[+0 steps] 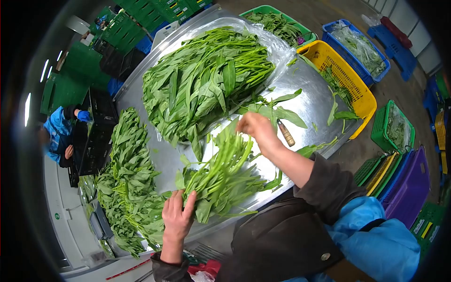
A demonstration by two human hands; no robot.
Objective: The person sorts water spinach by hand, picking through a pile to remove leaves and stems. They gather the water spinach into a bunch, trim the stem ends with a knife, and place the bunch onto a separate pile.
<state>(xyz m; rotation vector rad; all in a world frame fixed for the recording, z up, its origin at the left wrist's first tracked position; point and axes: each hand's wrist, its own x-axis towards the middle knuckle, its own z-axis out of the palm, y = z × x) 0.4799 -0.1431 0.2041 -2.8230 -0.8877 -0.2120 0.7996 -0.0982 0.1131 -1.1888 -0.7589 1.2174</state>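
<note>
A loose bunch of water spinach point(221, 174) lies slantwise between my hands at the near edge of the metal table. My left hand point(178, 215) is closed around its leafy left side, thumb on top. Above the stem ends, my right hand point(257, 130) has its fingers pinched together; what they hold is hidden. Just right of that hand lies a knife with a wooden handle point(286, 135), its blade partly covered by leaves. A big heap of water spinach point(206, 80) rests on clear plastic point(277, 42) beyond my hands.
More greens point(129, 188) run along the table's left side. A yellow basket point(359, 101) with scraps, a green crate point(307, 36) and a blue crate point(383, 73) stand beyond the right edge. A co-worker in a blue glove point(83, 115) is beside black crates point(101, 136) at left.
</note>
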